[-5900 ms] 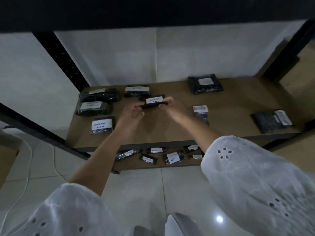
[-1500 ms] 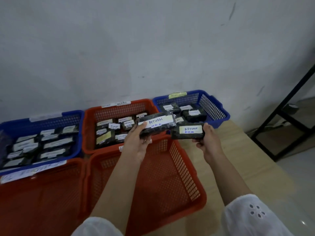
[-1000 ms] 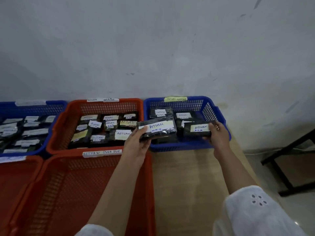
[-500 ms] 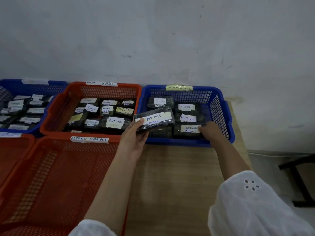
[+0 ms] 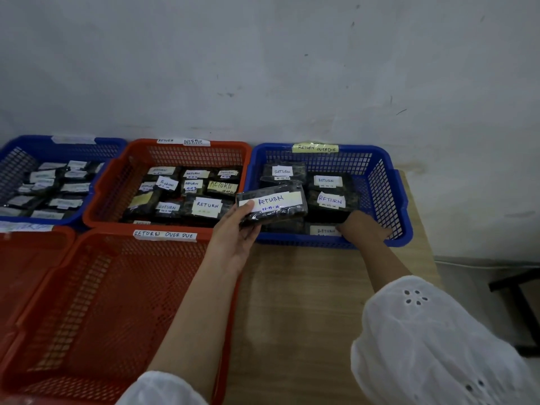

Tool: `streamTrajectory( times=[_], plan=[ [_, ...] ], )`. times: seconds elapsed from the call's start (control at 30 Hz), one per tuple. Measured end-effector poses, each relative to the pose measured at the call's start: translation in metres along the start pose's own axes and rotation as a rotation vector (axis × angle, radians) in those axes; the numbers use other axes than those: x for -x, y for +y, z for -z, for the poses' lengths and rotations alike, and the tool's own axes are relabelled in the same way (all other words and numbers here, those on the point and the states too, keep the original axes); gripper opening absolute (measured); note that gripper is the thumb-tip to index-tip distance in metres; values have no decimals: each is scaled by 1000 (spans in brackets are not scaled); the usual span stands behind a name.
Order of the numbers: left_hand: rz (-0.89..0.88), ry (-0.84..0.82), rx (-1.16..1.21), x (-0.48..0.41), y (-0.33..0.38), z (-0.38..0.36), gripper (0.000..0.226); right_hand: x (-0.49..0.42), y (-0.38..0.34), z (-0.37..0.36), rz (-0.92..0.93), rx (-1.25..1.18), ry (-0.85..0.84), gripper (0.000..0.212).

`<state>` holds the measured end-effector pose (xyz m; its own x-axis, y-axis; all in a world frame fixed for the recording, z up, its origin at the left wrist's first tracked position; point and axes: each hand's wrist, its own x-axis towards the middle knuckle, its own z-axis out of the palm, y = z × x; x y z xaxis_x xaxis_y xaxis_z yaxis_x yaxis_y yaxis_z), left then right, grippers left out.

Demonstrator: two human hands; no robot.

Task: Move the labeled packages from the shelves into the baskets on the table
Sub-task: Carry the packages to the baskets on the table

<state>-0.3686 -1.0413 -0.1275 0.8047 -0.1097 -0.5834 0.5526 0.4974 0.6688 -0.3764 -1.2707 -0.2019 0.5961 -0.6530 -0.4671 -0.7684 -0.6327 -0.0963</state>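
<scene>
Our left hand [image 5: 233, 241] grips the RETURN package [image 5: 273, 204], thumb on the label's left end. It's held over the left rim of the right blue basket [image 5: 404, 200], near-left corner. Our right hand [image 5: 363, 229] is down inside the near-right corner, beside a labelled package [image 5: 324, 230] at the near wall; we cannot tell its grip. Some room shows along the right wall. The near red basket [image 5: 87, 241] shows open mesh floor. Bare table [image 5: 292, 302] in front.

Blue basket [image 5: 390, 182], red basket [image 5: 87, 302] — black package [image 5: 277, 217], white label [image 5: 270, 201], white eyelet sleeve [image 5: 432, 340]
</scene>
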Motion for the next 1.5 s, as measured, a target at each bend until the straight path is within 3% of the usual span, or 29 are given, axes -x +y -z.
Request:
streamTrajectory(
  times=[0.13, 0.2, 0.33, 0.47, 0.57, 0.67, 0.77, 0.87, 0.97, 1.07, 1.2, 1.4, 1.5],
  plan=[
    [18, -19, -37, 2, 4, 14, 22, 22, 1, 8, 34, -32, 138, 30],
    [29, -31, -49, 3, 8, 23, 20, 43, -7, 11, 158, -237, 186, 31],
    [17, -60, -76, 2, 24, 49, 21, 108, -48, 10, 400, -975, -67, 32],
    [-8, -43, -98, -4, 53, 91, 31, 162, -97, -14, 493, -1144, -291, 30],
    [-20, -68, -178, -9, 79, 130, 31, 185, -133, -41, 421, -1229, -322, 37],
    [-109, -35, -451, -14, 102, 170, 32, 209, -167, -69, 315, -1271, -318, 32],
    [-486, 94, -988, -20, 116, 216, 38, 231, -195, -95, 251, -1359, -360, 29],
    [-792, 332, -1383, -23, 133, 262, 35, 248, -217, -118, 185, -1340, -376, 23],
    [-797, 433, -1582, -28, 146, 303, 42, 257, -237, -145, 118, -1245, -383, 16],
    [-712, 383, -1648, -32, 149, 328, 52, 261, -259, -165, 58, -1184, -356, 4],
    [-646, 288, -1639, -36, 149, 334, 50, 253, -285, -186, 21, -1154, -184, 8],
    [-637, 227, -1615, -38, 149, 331, 46, 247, -294, -204, 5, -901, 32, 32],
    [-644, 199, -1604, -37, 150, 331, 45, 249, -293, -204, -16, -676, 47, 44]
  ],
)
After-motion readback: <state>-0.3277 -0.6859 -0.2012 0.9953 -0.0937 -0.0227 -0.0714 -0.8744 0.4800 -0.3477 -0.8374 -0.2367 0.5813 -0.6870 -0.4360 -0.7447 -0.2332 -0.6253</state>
